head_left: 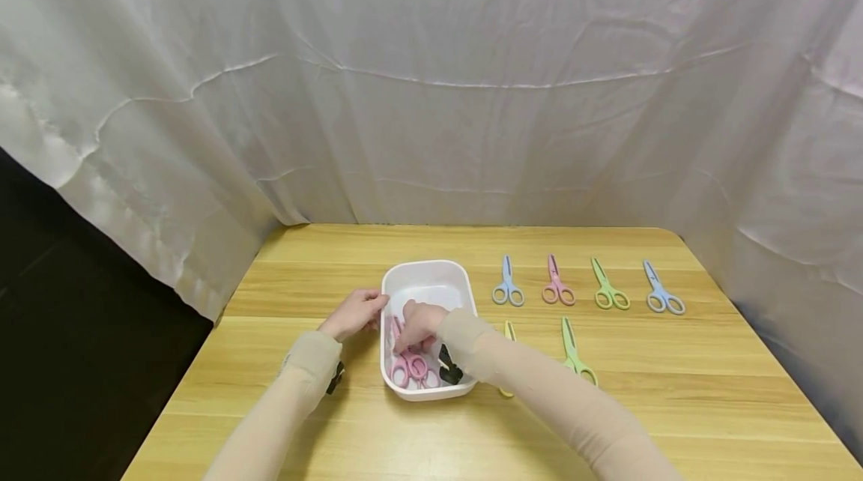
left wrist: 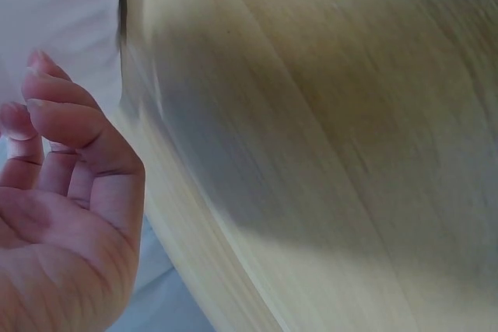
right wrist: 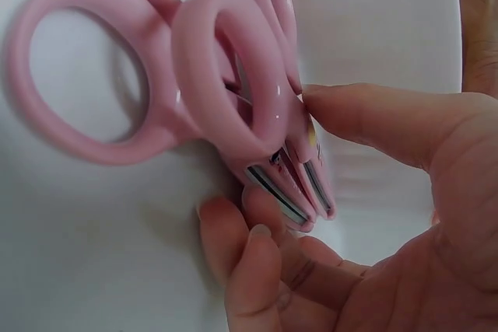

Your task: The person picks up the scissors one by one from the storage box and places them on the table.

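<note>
A white plastic bin (head_left: 429, 394) stands on the wooden table, with pink scissors (head_left: 416, 365) inside near its left wall. More than one pink pair overlaps there, handle loops toward the person. My right hand (head_left: 419, 322) reaches into the bin and pinches a pair of pink scissors (right wrist: 233, 83) by the blade part, thumb on one side and curled fingers on the other. Outside the bin, my left hand (head_left: 357, 314) is against the left wall, fingertips right at the rim. In the left wrist view, the left hand's fingers (left wrist: 78, 118) are loosely bent.
Right of the bin, a back row holds blue scissors (head_left: 508, 290), pink scissors (head_left: 555, 288), green scissors (head_left: 607, 291) and another blue pair (head_left: 660, 296). Nearer lie yellow scissors (head_left: 509, 330), mostly under the right forearm, and green scissors (head_left: 570, 346). A pale curtain (head_left: 472, 129) hangs behind the table.
</note>
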Demonstrator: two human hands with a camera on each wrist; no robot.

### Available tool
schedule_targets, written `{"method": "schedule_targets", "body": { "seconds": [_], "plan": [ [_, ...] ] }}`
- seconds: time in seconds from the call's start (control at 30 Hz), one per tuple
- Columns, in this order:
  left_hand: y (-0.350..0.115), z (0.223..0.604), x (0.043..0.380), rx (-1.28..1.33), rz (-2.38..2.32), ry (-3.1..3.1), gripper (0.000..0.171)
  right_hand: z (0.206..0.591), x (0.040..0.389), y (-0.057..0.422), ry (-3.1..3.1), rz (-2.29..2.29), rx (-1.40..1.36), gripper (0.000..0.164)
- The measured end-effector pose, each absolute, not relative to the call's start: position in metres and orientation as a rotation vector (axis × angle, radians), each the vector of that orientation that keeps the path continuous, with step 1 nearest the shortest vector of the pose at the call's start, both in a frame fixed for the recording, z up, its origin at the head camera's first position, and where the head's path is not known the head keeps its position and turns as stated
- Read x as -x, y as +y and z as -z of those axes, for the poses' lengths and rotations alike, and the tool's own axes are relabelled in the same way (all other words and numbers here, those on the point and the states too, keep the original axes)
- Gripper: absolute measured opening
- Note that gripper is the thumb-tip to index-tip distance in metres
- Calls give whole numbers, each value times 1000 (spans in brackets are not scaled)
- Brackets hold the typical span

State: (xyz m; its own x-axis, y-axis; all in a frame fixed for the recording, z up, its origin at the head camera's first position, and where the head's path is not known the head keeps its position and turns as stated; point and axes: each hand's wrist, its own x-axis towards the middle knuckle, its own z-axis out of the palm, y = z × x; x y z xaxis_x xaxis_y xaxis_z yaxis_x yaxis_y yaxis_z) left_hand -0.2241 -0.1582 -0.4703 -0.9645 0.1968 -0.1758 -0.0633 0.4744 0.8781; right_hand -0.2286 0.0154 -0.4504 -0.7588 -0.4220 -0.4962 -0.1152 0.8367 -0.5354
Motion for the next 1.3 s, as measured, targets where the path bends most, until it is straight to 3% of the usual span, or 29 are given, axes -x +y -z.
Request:
{"method": "schedule_targets", "body": {
  "seconds": [0.3, 0.57, 1.03, 1.3],
  "plan": [
    [-157, 469, 223, -121, -1494, 2474, 36, 454, 230, 15, 2400, 599, 393, 46],
    [-157, 469, 223, -119, -1505, 2470, 36, 454, 229, 13, 2414, 539, 385, 55],
    [-157, 471, 224, -114, -1493, 2485, 35, 452, 228, 17, 2451, 541, 413, 35],
    [-156, 470, 223, -110, -1499, 2491, 34, 455, 232, 18, 2443, 547, 421, 32]
  ]
}}
